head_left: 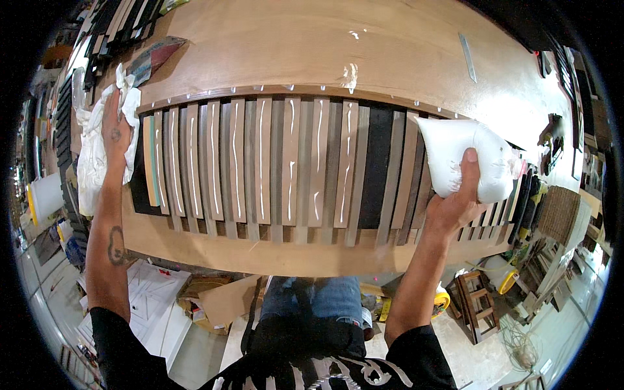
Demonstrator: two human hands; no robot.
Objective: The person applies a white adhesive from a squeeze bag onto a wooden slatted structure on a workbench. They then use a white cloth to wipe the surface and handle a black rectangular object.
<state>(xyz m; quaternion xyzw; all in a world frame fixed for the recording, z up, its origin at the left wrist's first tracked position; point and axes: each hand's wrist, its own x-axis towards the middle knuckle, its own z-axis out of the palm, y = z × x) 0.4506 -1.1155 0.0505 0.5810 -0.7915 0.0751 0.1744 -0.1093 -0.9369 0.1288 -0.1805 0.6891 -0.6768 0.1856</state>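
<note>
My right hand [458, 198] is wrapped round a plump white glue bag [481, 153], its thumb pressed on top, over the right end of a row of wooden strips. At far left my left hand [116, 133] is closed on a crumpled white cloth [96, 156], with its fingertips partly hidden in the folds. Between the hands, brown wooden strips [263, 162] lie side by side on a black backing [379, 156]. Thin white lines of glue [235, 162] run along several strips on the left and middle. Strips nearer the bag show no white line.
A long wooden board [260, 55] spans the worktop, with white smears [351, 76] on it. A metal ruler [467, 58] lies at the far right. Dark strips [120, 26] are stacked at the far left. Below right, a wooden stool-like frame [476, 305] stands on the floor.
</note>
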